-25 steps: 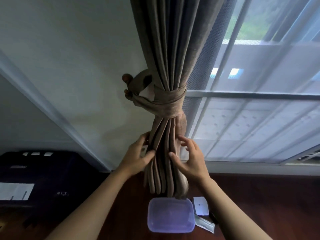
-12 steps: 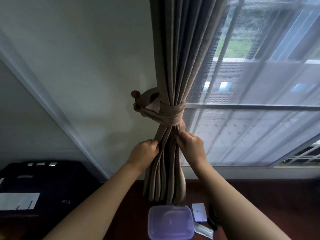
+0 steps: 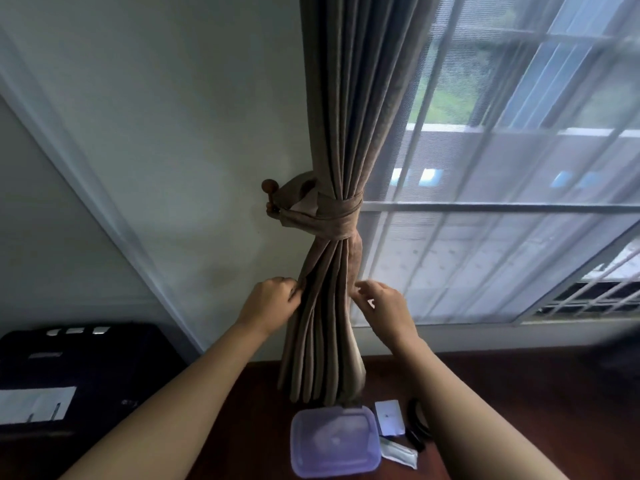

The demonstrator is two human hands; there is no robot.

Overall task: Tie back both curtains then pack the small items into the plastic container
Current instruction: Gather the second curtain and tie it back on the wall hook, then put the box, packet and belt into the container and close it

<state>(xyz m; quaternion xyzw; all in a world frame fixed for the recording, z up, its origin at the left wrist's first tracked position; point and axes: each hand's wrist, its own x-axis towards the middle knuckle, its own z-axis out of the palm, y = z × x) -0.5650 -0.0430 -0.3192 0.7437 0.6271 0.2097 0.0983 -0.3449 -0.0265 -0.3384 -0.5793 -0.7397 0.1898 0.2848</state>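
Both hands (image 3: 268,301) pinch tied curtain (image 3: 327,306)

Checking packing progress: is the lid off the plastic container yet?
No. The plastic container on the floor below the curtain has its lid on, and the small items lie beside it.

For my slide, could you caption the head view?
Both hands adjust the tied-back curtain above the plastic container.

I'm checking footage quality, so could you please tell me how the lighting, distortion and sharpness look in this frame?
Head view: backlit by the window, so the curtain and dark floor read dim; wide-angle bending slants the wall trim and window bars; slightly soft at the edges, and print on the white card is unreadable.
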